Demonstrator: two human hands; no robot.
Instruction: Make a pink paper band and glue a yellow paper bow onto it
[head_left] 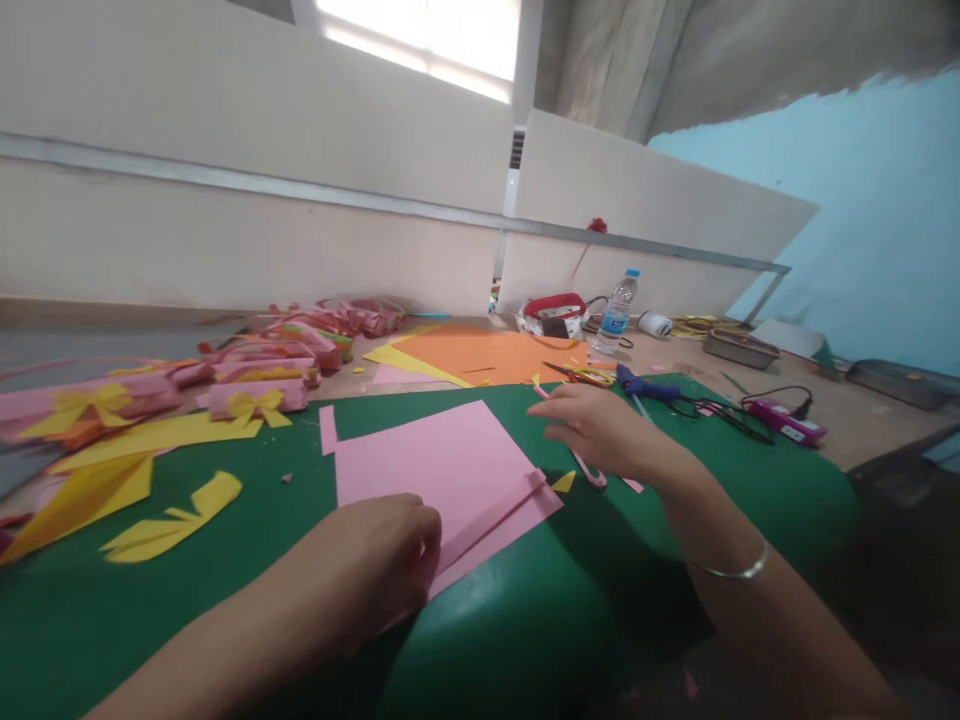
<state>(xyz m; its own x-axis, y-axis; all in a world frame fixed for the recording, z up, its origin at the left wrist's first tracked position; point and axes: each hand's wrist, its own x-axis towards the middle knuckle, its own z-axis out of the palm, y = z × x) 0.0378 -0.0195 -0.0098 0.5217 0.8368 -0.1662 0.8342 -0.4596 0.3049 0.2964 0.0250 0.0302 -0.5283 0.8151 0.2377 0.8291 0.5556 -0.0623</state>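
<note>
A pink paper sheet [427, 450] lies on the green mat, with a narrow pink strip [491, 515] along its near edge. My left hand [397, 550] is closed at the near left end of that strip, fingers curled and partly hidden, gripping the paper there. Above the mat, right of the sheet, my right hand [600, 425] has its fingers stretched out. Under it lies a slim pink piece with a curved end [594, 478]; contact between them cannot be made out. A small yellow paper scrap [564, 482] sits by the sheet's right corner.
Pink paper rolls with yellow bows [255, 400] crowd the left. Behind the mat are orange sheets [487, 355], scissors [581, 374] and a blue glue gun [646, 385]. A water bottle [619, 315], a purple power strip [784, 420] and a grey tray [741, 348] are farther right.
</note>
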